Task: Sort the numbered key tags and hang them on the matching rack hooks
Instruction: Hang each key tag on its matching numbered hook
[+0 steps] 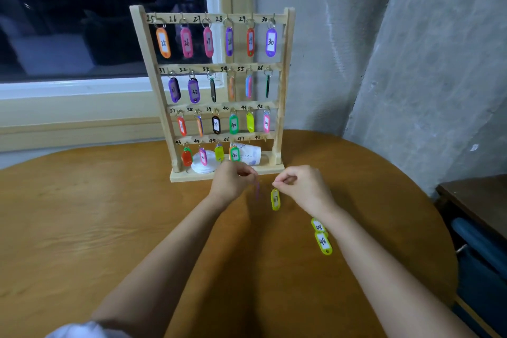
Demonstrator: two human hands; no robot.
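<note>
Nearest the camera and well in front of the wooden key rack (285,85), two yellow-green tags marked 48 (322,242) lie flat on the round wooden table (82,214). They touch end to end, off toward the rack's right side. Both bare forearms reach forward from the bottom edge toward the rack's base.

Just in front of the base, the right hand (301,186) has its fingers curled. Thumb and forefinger pinch the ring of a yellow-green tag (275,199), which hangs clear of the table; its number is too blurred to read. Beside it, in front of the middle of the base, the left hand (231,182) is also curled. Its fingertips pinch a thin purple tag (258,191), seen edge-on and blurred.

The rack stands upright at the far edge of the table. It has four rails, hand-numbered 25 to 48, and coloured tags hang under 25 through 46.

Behind the bottom rail, a paper cup (249,153) lies on its side next to a stack of white round pads (198,165). Beyond the rack are a window (82,22) and a grey wall (411,63).
</note>
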